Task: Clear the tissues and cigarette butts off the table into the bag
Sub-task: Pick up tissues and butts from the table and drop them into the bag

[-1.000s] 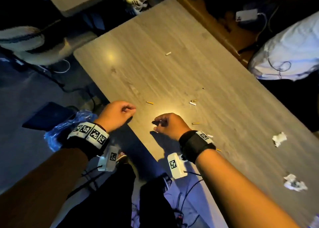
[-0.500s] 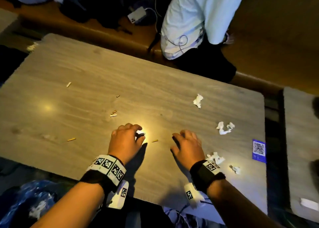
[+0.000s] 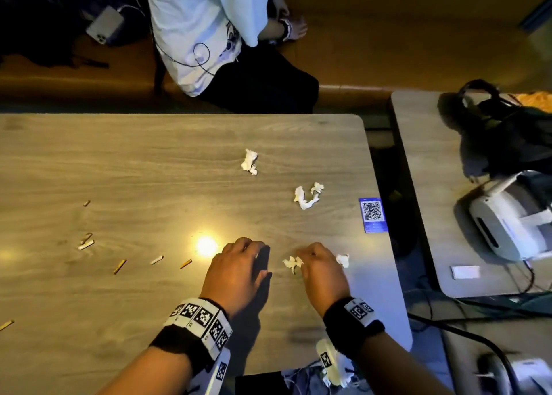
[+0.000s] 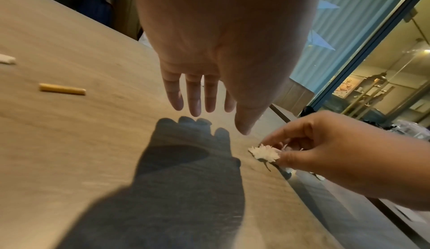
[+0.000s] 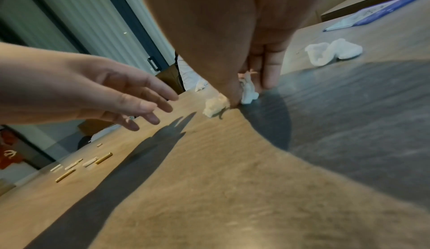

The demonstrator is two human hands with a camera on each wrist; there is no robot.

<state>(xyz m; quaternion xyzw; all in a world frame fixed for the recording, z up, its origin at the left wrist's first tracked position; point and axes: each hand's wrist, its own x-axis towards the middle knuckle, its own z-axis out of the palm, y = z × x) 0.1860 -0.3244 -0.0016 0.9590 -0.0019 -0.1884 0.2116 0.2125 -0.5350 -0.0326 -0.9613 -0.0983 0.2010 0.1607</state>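
My right hand (image 3: 321,270) has its thumb and fingers pinched on a small crumpled white tissue scrap (image 3: 292,263) right at the tabletop, and my left hand (image 3: 239,270) hovers just beside it, fingers straight and loose, holding nothing. I count four tissue bits on the grey wood-grain table (image 3: 149,161): the pinched one, a tiny wad (image 3: 343,259) just right of my right knuckles, a curled twisted piece (image 3: 307,196) further out, and a scrunched lump (image 3: 249,161) beyond that. Off to my left there are about seven butts, tan filter sticks (image 3: 120,266) and whitish stubs (image 3: 157,259), scattered well apart. A blue QR-code card (image 3: 373,215) sits at the table's right edge, which is close to my right hand. Plenty of bare wood between tissues and butts. The bag isn't visible in any view.
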